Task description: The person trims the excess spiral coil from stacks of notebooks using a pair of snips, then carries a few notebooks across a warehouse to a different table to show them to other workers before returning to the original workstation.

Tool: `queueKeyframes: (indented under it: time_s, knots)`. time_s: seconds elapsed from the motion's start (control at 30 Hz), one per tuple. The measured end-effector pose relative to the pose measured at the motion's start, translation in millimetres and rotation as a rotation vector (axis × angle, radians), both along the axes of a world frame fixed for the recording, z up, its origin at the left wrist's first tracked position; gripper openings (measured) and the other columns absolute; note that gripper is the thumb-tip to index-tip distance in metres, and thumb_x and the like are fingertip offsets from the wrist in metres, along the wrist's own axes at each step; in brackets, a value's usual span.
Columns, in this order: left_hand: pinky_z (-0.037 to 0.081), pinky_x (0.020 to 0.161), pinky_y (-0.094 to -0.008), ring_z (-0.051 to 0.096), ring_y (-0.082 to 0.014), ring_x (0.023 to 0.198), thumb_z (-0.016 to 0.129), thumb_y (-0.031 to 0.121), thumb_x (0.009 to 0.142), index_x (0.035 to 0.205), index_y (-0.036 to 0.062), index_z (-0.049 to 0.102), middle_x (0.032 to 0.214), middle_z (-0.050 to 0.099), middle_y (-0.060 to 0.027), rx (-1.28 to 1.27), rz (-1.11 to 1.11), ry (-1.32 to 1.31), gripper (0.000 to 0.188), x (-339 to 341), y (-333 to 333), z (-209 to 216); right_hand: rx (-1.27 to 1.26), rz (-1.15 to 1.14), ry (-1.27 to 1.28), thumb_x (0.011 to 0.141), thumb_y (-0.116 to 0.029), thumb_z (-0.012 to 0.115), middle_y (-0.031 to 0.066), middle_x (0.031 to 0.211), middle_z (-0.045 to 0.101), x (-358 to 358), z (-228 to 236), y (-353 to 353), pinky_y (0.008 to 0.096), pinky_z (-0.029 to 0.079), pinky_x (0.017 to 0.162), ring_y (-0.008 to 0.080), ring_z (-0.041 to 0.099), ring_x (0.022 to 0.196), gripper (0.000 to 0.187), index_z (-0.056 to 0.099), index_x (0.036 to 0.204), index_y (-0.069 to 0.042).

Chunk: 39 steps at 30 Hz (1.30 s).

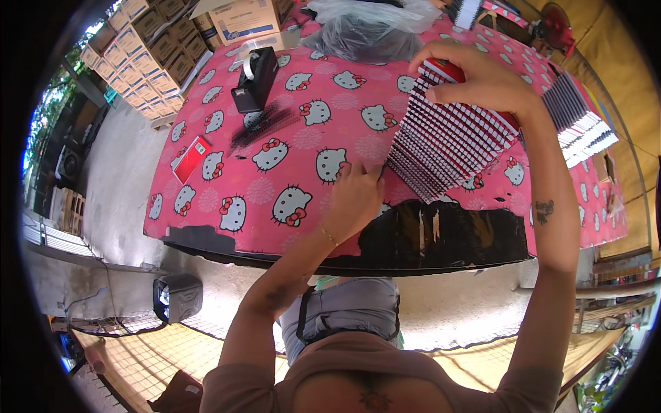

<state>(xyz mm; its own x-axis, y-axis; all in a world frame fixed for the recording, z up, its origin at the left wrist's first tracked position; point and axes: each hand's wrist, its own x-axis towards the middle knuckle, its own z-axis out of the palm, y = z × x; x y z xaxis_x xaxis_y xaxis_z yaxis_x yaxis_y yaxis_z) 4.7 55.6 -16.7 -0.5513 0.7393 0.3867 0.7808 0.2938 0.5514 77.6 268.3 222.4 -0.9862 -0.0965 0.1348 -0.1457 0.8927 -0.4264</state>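
Note:
A fanned row of small spiral notebooks (447, 134) with red covers and black coil bindings lies at the right of the pink table. My right hand (482, 79) reaches over its far end, thumb and fingers curved around the notebooks there. Beside the row's near left edge, my left hand (358, 196) rests low on the table with its fingers curled. What these fingers hold, if anything, is hidden. One red notebook (191, 160) lies alone on the left. Loose black binding coils (265, 127) lie near a black tape dispenser (255, 79).
The table (275, 199) has a cat-print cover, torn at its near edge. Clear plastic bags (372, 31) and a cardboard box (248, 20) stand at the back. More notebooks (575, 117) are stacked at the far right. Cartons (148, 62) are piled on the left; a black bin (179, 298) stands below.

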Motion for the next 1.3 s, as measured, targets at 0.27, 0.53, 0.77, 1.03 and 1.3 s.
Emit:
queueKeyframes:
  time_s: [0.27,0.53,0.77,1.03,1.3]
  knots:
    - [0.058,0.069,-0.0397,0.070,-0.0302,0.079,0.056,0.024,0.094,0.111,-0.0019,0.058,0.097,0.064,-0.0161,0.040,-0.094,-1.315,0.031,-35.7,-10.5,7.3,-0.016,0.036,0.026,0.081,-0.021,0.069,0.0042,0.110,0.061,-0.3,-1.1,2.6,0.0314,0.040,0.094,0.0185,0.055,0.107,0.036,0.061,0.113,-0.008]
    - [0.059,0.067,-0.0400,0.070,-0.0282,0.078,0.054,0.027,0.094,0.111,-0.0044,0.054,0.093,0.062,-0.0149,0.109,-0.123,-1.550,0.036,-27.2,-10.2,6.7,-0.019,0.009,0.022,0.081,-0.022,0.069,0.0041,0.109,0.061,1.9,-0.1,1.1,0.0317,0.040,0.095,0.0186,0.054,0.107,0.036,0.061,0.113,-0.009]
    - [0.059,0.068,-0.0410,0.070,-0.0286,0.082,0.057,0.025,0.095,0.110,-0.0047,0.053,0.093,0.065,-0.0159,0.096,-0.140,-1.497,0.034,-31.5,-4.7,-3.0,-0.017,0.007,0.035,0.082,-0.021,0.070,0.0040,0.105,0.060,1.4,-1.3,0.9,0.0316,0.041,0.094,0.0180,0.055,0.104,0.035,0.061,0.114,-0.009]
    - [0.059,0.062,-0.0358,0.070,-0.0256,0.074,0.056,0.021,0.095,0.105,-0.0053,0.054,0.092,0.065,-0.0148,0.120,-0.148,-1.536,0.029,-33.5,-3.8,-1.7,-0.037,0.034,0.046,0.080,-0.020,0.070,0.0050,0.106,0.062,0.6,-1.8,3.0,0.0309,0.043,0.091,0.0174,0.057,0.102,0.036,0.062,0.113,-0.008]
    - [0.057,0.059,-0.0338,0.069,-0.0217,0.071,0.055,0.021,0.095,0.096,-0.0035,0.061,0.087,0.066,-0.0115,0.075,-0.144,-1.434,0.025,-33.4,1.1,-4.7,-0.017,0.021,0.087,0.080,-0.026,0.069,0.0077,0.107,0.066,1.8,-2.9,2.2,0.0322,0.046,0.089,0.0202,0.061,0.099,0.038,0.063,0.113,-0.008]
